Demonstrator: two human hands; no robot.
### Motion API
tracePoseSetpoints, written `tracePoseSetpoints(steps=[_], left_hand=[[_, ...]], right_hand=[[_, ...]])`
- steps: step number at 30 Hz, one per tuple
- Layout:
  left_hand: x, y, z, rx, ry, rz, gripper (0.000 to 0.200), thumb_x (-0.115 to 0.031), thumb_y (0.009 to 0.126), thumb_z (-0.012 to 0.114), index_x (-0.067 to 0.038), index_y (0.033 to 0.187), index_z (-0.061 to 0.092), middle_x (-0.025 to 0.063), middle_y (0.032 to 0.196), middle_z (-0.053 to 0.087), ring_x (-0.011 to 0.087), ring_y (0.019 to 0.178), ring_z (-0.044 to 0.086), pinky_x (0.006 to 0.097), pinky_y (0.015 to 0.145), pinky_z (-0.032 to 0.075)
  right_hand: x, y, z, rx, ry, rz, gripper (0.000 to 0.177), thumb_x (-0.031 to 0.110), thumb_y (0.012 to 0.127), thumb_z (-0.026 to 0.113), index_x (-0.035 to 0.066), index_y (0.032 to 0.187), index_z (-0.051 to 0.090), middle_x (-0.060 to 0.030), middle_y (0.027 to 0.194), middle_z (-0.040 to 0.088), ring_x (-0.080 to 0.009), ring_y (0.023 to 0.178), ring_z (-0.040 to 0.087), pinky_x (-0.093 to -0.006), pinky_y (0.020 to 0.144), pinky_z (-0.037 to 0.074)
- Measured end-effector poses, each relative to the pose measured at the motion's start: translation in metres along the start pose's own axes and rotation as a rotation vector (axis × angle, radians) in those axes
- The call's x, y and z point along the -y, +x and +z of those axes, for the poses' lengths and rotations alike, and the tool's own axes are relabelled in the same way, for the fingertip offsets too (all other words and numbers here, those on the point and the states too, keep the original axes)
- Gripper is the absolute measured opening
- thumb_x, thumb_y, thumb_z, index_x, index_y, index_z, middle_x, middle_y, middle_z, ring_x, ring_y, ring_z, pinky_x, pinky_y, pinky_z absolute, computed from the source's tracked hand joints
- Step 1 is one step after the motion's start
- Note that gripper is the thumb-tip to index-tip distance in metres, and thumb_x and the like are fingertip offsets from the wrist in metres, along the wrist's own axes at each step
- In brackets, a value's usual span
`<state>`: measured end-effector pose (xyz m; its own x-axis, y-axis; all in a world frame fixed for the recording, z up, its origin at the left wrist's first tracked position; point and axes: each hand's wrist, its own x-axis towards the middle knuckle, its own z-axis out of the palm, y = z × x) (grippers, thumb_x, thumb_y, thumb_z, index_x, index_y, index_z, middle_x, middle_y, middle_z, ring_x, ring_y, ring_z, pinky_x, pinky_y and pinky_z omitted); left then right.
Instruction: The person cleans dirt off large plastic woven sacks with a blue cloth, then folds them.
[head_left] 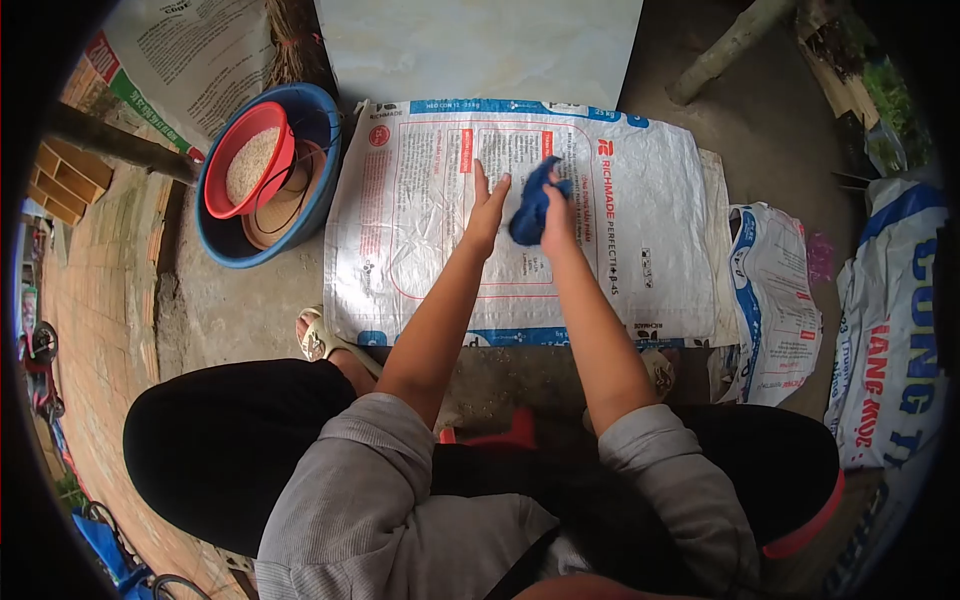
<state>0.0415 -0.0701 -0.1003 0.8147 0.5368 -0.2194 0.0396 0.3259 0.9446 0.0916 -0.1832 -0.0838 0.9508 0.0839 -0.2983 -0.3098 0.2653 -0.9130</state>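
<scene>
Nearby, a basin [318, 125] holds a red bowl [277, 178] of grain [250, 168]; right grip [557, 218] clutches cloth [528, 214], left grip [485, 214] wide.

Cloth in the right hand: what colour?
The cloth is dark blue; it shows in the head view, the only one here.

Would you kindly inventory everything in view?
cloth: 1, blue, in right hand
flat sack: 1, white, centre
other sacks: at least 3, mostly white, left and right
basin: 1, blue, left of flat sack
grain bowl: 1, red, in basin
panel: 1, pale, beyond flat sack
posts: 2, brown, left and right
rack: 1, brown, left
sandal: 1 clear, pale, by flat sack
far clutter: too small to tell
left hand: 1, bare, over flat sack
right hand: 1, bare, likewise
</scene>
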Motion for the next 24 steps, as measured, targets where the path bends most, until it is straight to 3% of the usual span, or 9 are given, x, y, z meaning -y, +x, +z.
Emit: tracePoseSetpoints(steps=[2, 4, 7, 10, 14, 16, 18, 19, 24], left_hand=[[-0.025, 0.001, -0.005, 0.152, -0.109, -0.113, 0.080, -0.040, 0.094, 0.062, -0.017, 0.157, 0.018, 0.0209, 0.144, 0.045, 0.0277, 0.126, 0.050, 0.0356, 0.103, 0.040], [-0.040, 0.016, -0.027, 0.073, -0.308, -0.186, 0.041, -0.023, 0.093, 0.064, -0.007, 0.130, 0.053, 0.0063, 0.099, 0.064, 0.0151, 0.087, 0.062, 0.0294, 0.075, 0.052], [-0.042, 0.030, -0.051, -0.146, -0.510, -0.185, 0.020, -0.019, 0.093, 0.062, -0.005, 0.107, 0.060, 0.0041, 0.086, 0.063, 0.0139, 0.070, 0.060, 0.0282, 0.060, 0.050], [-0.031, 0.035, -0.068, -0.363, -0.196, -0.040, 0.017, -0.020, 0.092, 0.063, -0.005, 0.100, 0.062, 0.0026, 0.082, 0.063, 0.0136, 0.067, 0.060, 0.0285, 0.058, 0.048], [-0.039, 0.031, -0.068, -0.345, 0.453, 0.266, 0.034, -0.036, 0.094, 0.058, -0.004, 0.091, 0.069, 0.0104, 0.078, 0.065, 0.0205, 0.063, 0.062, 0.0359, 0.061, 0.048], [-0.054, 0.025, -0.055, -0.232, 0.795, 0.095, 0.050, -0.054, 0.093, 0.050, -0.010, 0.099, 0.074, 0.0161, 0.113, 0.067, 0.0319, 0.095, 0.065, 0.0443, 0.082, 0.048], [-0.035, 0.030, -0.052, -0.190, 1.022, 0.210, 0.048, -0.056, 0.092, 0.051, -0.015, 0.098, 0.077, 0.0156, 0.137, 0.055, 0.0354, 0.124, 0.051, 0.0582, 0.103, 0.034], [-0.033, 0.025, -0.051, -0.117, 1.195, 0.171, 0.048, -0.059, 0.090, 0.051, -0.022, 0.108, 0.075, 0.0133, 0.150, 0.042, 0.0408, 0.139, 0.032, 0.0718, 0.108, 0.015], [0.002, -0.001, -0.047, -0.025, 1.551, 0.259, 0.059, -0.063, 0.087, 0.054, -0.031, 0.137, 0.055, 0.0106, 0.151, 0.042, 0.0401, 0.141, 0.031, 0.0684, 0.112, 0.013]], right_hand=[[-0.007, -0.029, 0.052, 0.379, 0.093, 0.155, 0.070, 0.052, 0.099, 0.046, -0.002, 0.143, 0.043, -0.0121, 0.142, 0.050, -0.0220, 0.131, 0.046, -0.0320, 0.109, 0.033], [0.009, -0.046, 0.074, 0.511, -0.268, 0.050, 0.067, 0.048, 0.104, 0.037, -0.005, 0.146, 0.037, -0.0171, 0.147, 0.044, -0.0250, 0.140, 0.037, -0.0327, 0.114, 0.027], [0.001, -0.036, 0.076, 0.571, -0.211, -0.082, 0.056, 0.039, 0.104, 0.042, -0.002, 0.141, 0.046, -0.0213, 0.147, 0.044, -0.0283, 0.139, 0.040, -0.0338, 0.112, 0.030], [-0.002, -0.005, 0.053, 0.326, -0.616, -0.530, 0.036, 0.025, 0.100, 0.050, 0.006, 0.128, 0.062, -0.0266, 0.142, 0.048, -0.0373, 0.131, 0.049, -0.0383, 0.109, 0.037], [-0.030, 0.042, -0.013, -0.054, -1.091, -0.542, 0.042, 0.023, 0.094, 0.055, 0.009, 0.134, 0.056, -0.0247, 0.141, 0.049, -0.0470, 0.131, 0.042, -0.0498, 0.111, 0.032], [-0.034, 0.044, -0.040, -0.061, -1.320, -0.430, 0.050, 0.029, 0.095, 0.053, 0.012, 0.142, 0.048, -0.0243, 0.150, 0.038, -0.0515, 0.137, 0.031, -0.0539, 0.114, 0.026], [-0.052, 0.033, -0.056, -0.066, -1.454, -0.426, 0.054, 0.032, 0.096, 0.050, 0.014, 0.146, 0.042, -0.0229, 0.154, 0.032, -0.0506, 0.140, 0.025, -0.0543, 0.116, 0.021], [-0.059, 0.029, -0.062, -0.072, -1.586, -0.427, 0.058, 0.035, 0.096, 0.048, 0.015, 0.150, 0.037, -0.0216, 0.158, 0.025, -0.0497, 0.143, 0.019, -0.0548, 0.117, 0.017], [-0.074, 0.022, -0.060, -0.173, -1.683, -0.549, 0.062, 0.037, 0.097, 0.045, 0.015, 0.153, 0.031, -0.0157, 0.161, 0.020, -0.0463, 0.146, 0.015, -0.0538, 0.118, 0.012]])
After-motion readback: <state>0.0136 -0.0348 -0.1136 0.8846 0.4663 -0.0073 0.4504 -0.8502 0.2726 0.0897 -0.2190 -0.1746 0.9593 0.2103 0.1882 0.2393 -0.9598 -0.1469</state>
